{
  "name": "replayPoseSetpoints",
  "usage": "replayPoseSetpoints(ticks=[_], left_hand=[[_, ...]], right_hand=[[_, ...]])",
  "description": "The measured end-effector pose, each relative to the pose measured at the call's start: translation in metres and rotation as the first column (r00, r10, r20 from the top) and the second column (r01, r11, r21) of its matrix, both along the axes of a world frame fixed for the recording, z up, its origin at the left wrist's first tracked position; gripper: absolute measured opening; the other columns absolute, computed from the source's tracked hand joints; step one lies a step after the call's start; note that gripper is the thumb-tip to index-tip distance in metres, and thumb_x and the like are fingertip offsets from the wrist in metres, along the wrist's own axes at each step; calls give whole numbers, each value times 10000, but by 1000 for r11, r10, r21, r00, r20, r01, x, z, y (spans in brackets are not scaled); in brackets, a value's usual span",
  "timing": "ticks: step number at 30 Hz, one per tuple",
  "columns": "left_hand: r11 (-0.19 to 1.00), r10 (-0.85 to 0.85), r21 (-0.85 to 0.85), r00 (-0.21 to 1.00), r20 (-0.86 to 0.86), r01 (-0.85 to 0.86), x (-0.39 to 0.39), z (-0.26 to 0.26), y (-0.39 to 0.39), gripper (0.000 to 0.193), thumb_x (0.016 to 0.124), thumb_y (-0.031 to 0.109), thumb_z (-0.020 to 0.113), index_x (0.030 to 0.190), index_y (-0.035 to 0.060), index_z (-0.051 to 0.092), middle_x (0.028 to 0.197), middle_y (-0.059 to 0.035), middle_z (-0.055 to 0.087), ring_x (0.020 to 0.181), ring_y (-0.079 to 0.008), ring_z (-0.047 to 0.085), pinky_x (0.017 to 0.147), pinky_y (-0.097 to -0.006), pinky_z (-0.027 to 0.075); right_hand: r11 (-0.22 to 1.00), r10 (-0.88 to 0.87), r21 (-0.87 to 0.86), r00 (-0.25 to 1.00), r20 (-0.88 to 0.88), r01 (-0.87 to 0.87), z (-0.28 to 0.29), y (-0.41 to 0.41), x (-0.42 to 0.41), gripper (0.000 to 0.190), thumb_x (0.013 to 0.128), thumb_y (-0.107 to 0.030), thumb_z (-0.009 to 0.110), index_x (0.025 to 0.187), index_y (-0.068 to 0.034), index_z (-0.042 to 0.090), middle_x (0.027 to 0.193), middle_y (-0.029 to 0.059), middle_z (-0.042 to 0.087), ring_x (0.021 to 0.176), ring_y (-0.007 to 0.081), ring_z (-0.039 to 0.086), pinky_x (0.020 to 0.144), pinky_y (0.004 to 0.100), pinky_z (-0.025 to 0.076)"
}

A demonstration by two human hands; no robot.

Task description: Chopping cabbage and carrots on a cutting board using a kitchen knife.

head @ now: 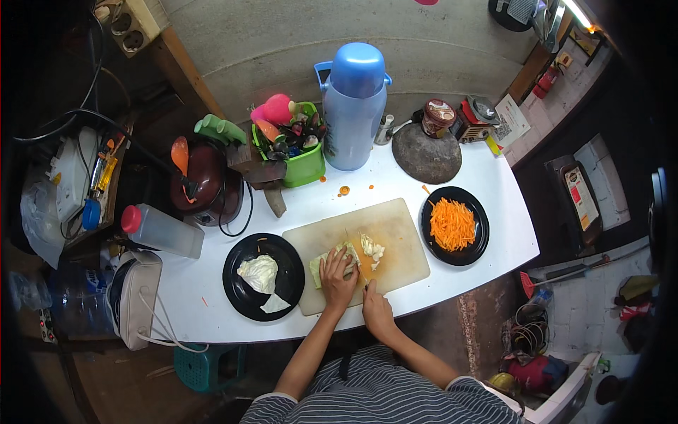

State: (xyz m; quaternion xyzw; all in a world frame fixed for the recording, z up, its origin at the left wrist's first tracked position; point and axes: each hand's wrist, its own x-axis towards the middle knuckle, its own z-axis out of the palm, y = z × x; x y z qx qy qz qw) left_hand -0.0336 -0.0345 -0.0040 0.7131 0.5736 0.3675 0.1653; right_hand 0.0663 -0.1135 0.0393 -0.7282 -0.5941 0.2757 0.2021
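On a plastic cutting board [402,233], my left hand [338,275] presses down on a piece of cabbage [315,270]. My right hand [377,310] grips the dark handle of a knife [363,275], whose thin blade lies at the right side of the cabbage. Shredded cabbage [372,247] rests just right of the blade. A black plate [233,286] left of the board holds cabbage leaves [259,273]. Right of the board, another black plate [483,238] bears a heap of carrot strips [453,224].
Behind the board stand a large blue thermos [354,116], a green basket of utensils [304,169] and a round stone slab [427,155]. A rice cooker [206,180], a clear bottle with a red cap [169,231] and a light bag [139,302] are at the left. Carrot bits dot the white table [371,183].
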Motion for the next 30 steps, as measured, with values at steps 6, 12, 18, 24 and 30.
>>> replayPoseSetpoints(ticks=[6,12,18,24,30], left_hand=[[1000,-13,-17,999,37,14,-1,-2,-1,192,803,156,680,970,62,700,1247,-61,626,1266,-289,481,1091,-512,273],[1000,-21,-8,997,69,21,-2,1,1,193,827,165,669,979,50,702,1255,-69,620,1268,-302,477,1088,-511,276],[1000,-25,-11,998,56,25,-1,2,-2,186,841,165,663,985,53,702,1259,-61,618,1271,-303,474,1089,-506,276],[1000,-18,-24,998,58,20,-3,-2,-2,198,843,163,663,1006,57,701,1269,-60,612,1276,-301,469,1093,-501,275],[999,-34,-12,995,98,35,-3,-2,-1,202,841,166,665,1008,58,700,1261,-67,616,1277,-300,465,1098,-499,268]], right_hand=[[999,-43,-12,999,32,44,-8,26,-2,197,977,-176,452,989,15,404,687,282,609,680,468,619,584,537,491],[999,-22,-30,999,-23,22,-4,57,10,255,971,-213,459,1012,35,419,766,306,621,747,491,618,649,562,490],[997,67,-36,997,-45,-69,0,54,27,273,966,-218,474,1017,45,417,771,309,623,768,504,612,685,577,482],[991,-22,-129,1000,1,22,-4,9,4,255,971,-202,470,1032,41,418,742,292,627,727,495,616,649,546,502],[999,-27,-47,1000,-3,27,-4,47,10,229,960,-175,470,1012,44,421,760,308,621,776,487,623,683,566,493]])
